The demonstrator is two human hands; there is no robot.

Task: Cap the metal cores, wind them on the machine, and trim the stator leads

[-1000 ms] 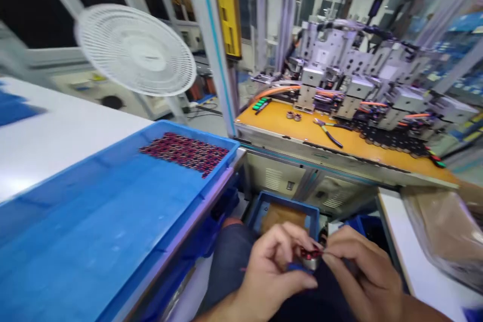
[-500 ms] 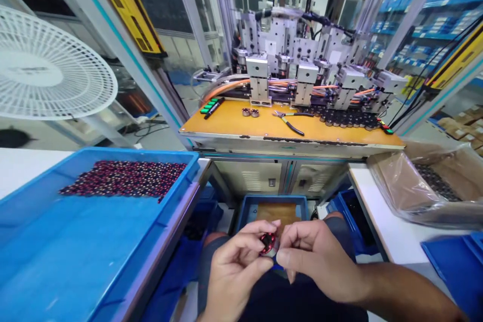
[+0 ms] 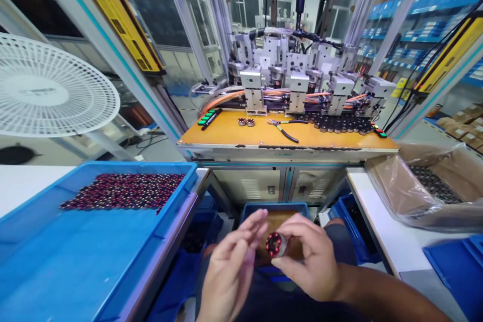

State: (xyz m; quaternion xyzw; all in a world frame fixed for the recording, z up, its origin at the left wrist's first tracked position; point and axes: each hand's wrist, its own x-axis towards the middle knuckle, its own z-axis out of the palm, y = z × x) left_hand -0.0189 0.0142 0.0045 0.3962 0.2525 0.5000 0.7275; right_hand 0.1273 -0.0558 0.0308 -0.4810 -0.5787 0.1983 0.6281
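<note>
Between the thumb and fingers of my right hand (image 3: 313, 259) is a motor stator (image 3: 275, 245), a small round piece with a ring of red and black segments facing left and a grey metal side. My left hand (image 3: 233, 261) is just left of it with fingers stretched and apart. Nothing shows in that hand, and a narrow gap separates it from the piece. Both hands are above my lap, in front of a blue bin (image 3: 274, 207) on the floor.
At left, a blue tray (image 3: 113, 241) holds many similar red-and-black pieces (image 3: 128, 191). Ahead, an orange work surface (image 3: 226, 136) carries pliers (image 3: 285, 131), two round parts (image 3: 246, 122) and rows of dark parts (image 3: 343, 124) beneath machine fixtures. A plastic-lined carton (image 3: 400, 186) stands at right.
My left hand has let go of the motor stator and drawn slightly left, its fingers straightening. My right hand now holds the piece alone. The view has tilted up slightly.
</note>
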